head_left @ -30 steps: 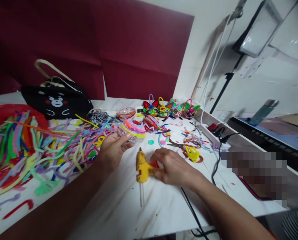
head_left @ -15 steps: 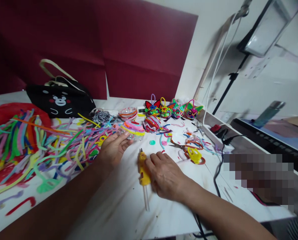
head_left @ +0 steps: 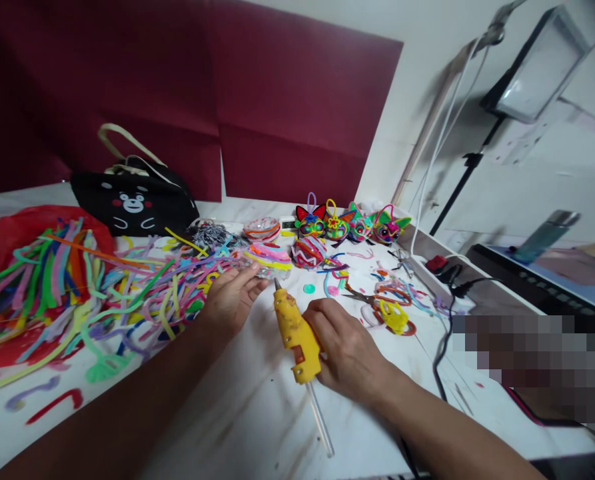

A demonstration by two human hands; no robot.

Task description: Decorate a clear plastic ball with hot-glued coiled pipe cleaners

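Observation:
My right hand [head_left: 344, 343] is closed round the handle of a yellow hot glue gun [head_left: 292, 327], its nozzle pointing away from me and a clear glue stick [head_left: 321, 420] jutting from its back end. My left hand [head_left: 234, 293] grips the near edge of a clear plastic bowl shape [head_left: 272, 260] banded with pink, orange and yellow pipe cleaners. The nozzle points toward that bowl shape, close to my left fingers; whether it touches, I cannot tell. Orange-handled scissors [head_left: 372, 300] lie right of my right hand, beside a yellow fuzzy piece [head_left: 394, 317].
Loose pipe cleaners [head_left: 147, 293] heap across the left, some on a red bag [head_left: 100, 233]. A black bear-face bag [head_left: 132, 207] stands behind. Several cat-face ornaments [head_left: 311, 221] line the back, near a wrapped ball [head_left: 310, 253]. A black cable [head_left: 440, 363] runs down the right.
My right hand has lifted the glue gun from the table and tilted it, its nozzle now nearer my left hand. My left hand still holds the bowl shape. The view has shifted slightly.

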